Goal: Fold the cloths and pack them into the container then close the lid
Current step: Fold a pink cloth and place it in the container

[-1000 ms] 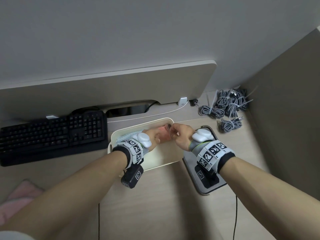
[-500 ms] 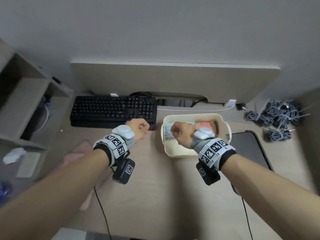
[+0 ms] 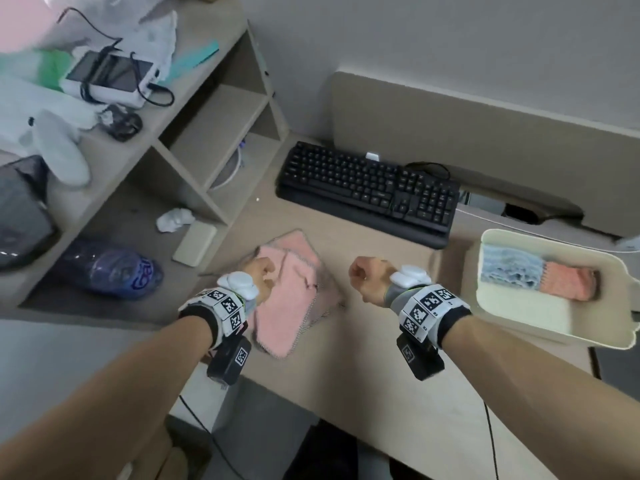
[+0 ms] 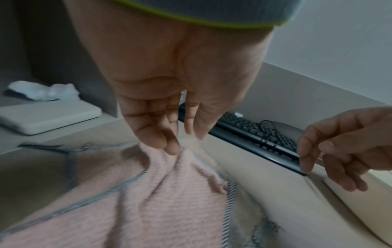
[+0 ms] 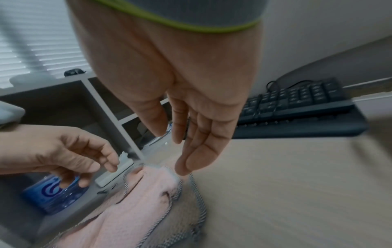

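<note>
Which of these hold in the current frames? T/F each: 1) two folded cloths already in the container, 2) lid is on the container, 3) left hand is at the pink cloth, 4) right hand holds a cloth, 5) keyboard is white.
1) True. A blue cloth and an orange cloth lie folded side by side in the container.
2) False. The container is open; no lid sits on it.
3) True. The left hand pinches the pink cloth at its edge.
4) False. The right hand is empty, fingers relaxed, beside the pink cloth.
5) False. The keyboard is black.
</note>
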`<control>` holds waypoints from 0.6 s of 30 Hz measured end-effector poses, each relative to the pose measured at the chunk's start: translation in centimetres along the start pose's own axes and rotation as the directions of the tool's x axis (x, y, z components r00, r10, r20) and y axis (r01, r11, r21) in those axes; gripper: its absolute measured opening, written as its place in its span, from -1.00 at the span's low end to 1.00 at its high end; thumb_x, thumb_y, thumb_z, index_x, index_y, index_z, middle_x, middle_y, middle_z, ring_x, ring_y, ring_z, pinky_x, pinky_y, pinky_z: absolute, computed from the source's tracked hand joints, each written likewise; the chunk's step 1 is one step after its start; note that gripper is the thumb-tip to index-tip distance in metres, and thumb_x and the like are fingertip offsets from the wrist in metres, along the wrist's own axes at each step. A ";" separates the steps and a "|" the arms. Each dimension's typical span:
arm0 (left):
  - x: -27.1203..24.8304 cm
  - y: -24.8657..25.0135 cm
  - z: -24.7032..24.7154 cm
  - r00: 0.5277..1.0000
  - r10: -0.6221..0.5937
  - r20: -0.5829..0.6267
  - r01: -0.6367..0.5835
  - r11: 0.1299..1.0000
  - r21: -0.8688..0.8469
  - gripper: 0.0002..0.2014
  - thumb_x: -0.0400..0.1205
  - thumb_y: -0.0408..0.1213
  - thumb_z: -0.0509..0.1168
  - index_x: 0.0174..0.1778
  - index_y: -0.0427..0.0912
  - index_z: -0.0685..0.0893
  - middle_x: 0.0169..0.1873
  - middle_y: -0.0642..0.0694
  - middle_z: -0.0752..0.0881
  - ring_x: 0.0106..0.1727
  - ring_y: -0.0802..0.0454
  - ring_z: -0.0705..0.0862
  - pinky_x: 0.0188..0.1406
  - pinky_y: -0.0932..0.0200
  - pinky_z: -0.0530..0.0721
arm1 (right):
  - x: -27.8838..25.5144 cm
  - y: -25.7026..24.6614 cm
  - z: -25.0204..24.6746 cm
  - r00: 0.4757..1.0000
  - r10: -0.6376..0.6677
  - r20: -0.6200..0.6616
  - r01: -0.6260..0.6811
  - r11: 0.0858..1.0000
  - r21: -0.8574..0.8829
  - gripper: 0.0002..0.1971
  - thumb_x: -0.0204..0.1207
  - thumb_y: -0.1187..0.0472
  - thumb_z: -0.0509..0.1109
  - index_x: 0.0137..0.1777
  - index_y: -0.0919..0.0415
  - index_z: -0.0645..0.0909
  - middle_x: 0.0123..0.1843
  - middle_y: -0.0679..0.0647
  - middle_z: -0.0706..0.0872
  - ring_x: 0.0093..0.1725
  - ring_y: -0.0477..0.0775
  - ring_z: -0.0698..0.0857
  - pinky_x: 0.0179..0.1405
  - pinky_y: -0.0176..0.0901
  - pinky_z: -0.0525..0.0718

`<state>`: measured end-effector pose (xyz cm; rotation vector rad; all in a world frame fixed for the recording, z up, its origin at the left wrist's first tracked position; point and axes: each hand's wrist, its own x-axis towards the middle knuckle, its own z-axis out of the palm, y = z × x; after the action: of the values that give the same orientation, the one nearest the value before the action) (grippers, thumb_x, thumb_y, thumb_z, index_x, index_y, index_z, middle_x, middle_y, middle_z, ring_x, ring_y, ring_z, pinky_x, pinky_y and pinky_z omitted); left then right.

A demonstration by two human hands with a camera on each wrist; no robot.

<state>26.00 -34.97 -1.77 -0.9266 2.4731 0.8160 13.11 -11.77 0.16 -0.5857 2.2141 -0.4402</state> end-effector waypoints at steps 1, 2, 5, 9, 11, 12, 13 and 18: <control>-0.4 -1.1 -0.5 1.000 -0.005 0.023 0.005 1.000 0.025 -0.82 0.54 -0.42 0.32 0.02 -0.13 0.63 0.05 -0.24 0.73 0.01 -0.25 0.72 0.06 -0.05 0.71 | 0.4 -1.1 0.9 1.000 -0.004 0.012 0.004 1.000 -0.007 -0.87 0.40 -0.06 0.13 -0.20 -0.17 0.52 -0.12 -0.01 0.77 -0.23 0.15 0.81 -0.08 0.09 0.80; -0.5 -2.0 -0.7 0.999 -0.008 0.039 0.006 0.999 0.050 -0.81 0.55 -0.40 0.31 0.08 -0.17 0.63 0.08 -0.22 0.72 0.05 -0.23 0.71 0.09 -0.01 0.68 | 0.8 -2.0 1.6 1.000 -0.008 0.018 0.008 1.000 -0.006 -0.87 0.46 -0.02 0.15 -0.15 -0.15 0.54 -0.09 0.03 0.78 -0.20 0.16 0.81 -0.08 0.07 0.80; -0.1 -4.9 -0.5 0.997 -0.024 0.076 0.019 0.998 0.067 -0.70 0.59 -0.37 0.29 0.25 -0.22 0.61 0.25 -0.20 0.65 0.21 -0.19 0.65 0.22 0.05 0.61 | 2.2 -4.7 3.7 0.998 0.003 0.057 -0.003 1.000 -0.003 -0.86 0.57 0.08 0.20 -0.02 -0.08 0.60 -0.08 0.08 0.78 -0.20 0.17 0.81 -0.14 0.04 0.82; 0.8 -5.9 -0.4 0.998 0.006 0.058 -0.008 0.999 0.034 -0.67 0.58 -0.44 0.29 0.28 -0.24 0.62 0.30 -0.18 0.63 0.26 -0.16 0.61 0.17 0.19 0.51 | 4.1 -5.8 5.5 0.995 0.072 0.072 -0.071 0.997 -0.019 -0.49 0.26 -0.45 -0.03 -0.10 -0.16 0.55 -0.24 0.05 0.79 -0.26 0.24 0.82 -0.10 0.29 0.81; 1.5 -5.7 -0.7 0.998 0.016 0.063 -0.018 0.999 0.035 -0.63 0.60 -0.41 0.25 0.35 -0.20 0.54 0.29 -0.12 0.61 0.27 -0.14 0.60 0.15 0.21 0.47 | 5.4 -5.9 6.4 0.992 0.120 0.045 -0.120 0.993 -0.001 -0.18 0.04 -0.68 -0.18 -0.04 -0.14 0.55 -0.22 0.07 0.78 -0.17 0.28 0.82 -0.03 0.36 0.77; 2.0 -5.8 -0.9 0.998 0.009 0.068 -0.011 0.999 0.030 -0.60 0.62 -0.39 0.23 0.40 -0.19 0.49 0.28 -0.13 0.61 0.27 -0.14 0.60 0.17 0.19 0.48 | 6.0 -5.9 6.8 0.989 0.143 0.040 -0.143 0.990 -0.015 -0.10 0.03 -0.76 -0.22 -0.02 -0.13 0.56 -0.24 0.03 0.77 -0.18 0.24 0.81 0.00 0.31 0.76; 2.4 -5.7 -1.1 0.997 0.011 0.070 -0.012 1.000 0.012 -0.58 0.62 -0.39 0.22 0.43 -0.20 0.46 0.26 -0.14 0.63 0.22 -0.14 0.63 0.16 0.19 0.49 | 6.4 -6.0 7.0 0.984 0.171 0.046 -0.169 0.985 -0.037 -0.06 0.05 -0.79 -0.23 -0.02 -0.10 0.58 -0.29 0.00 0.74 -0.23 0.18 0.80 0.00 0.23 0.76; 4.2 -5.5 -0.9 0.989 0.092 0.119 -0.087 0.995 -0.040 -0.72 0.54 -0.44 0.23 0.13 -0.42 0.69 0.13 -0.18 0.57 -0.14 -0.01 0.60 0.01 0.28 0.67 | 7.7 -6.0 8.1 0.979 0.173 0.108 -0.163 0.982 -0.091 -0.21 0.30 -0.65 -0.16 0.12 -0.13 0.60 -0.06 0.01 0.79 -0.12 0.18 0.79 0.03 0.19 0.75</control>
<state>26.67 -40.94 -5.41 -0.7591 2.4174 0.9197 16.46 -21.96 -6.71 -0.4501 2.1572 -0.2233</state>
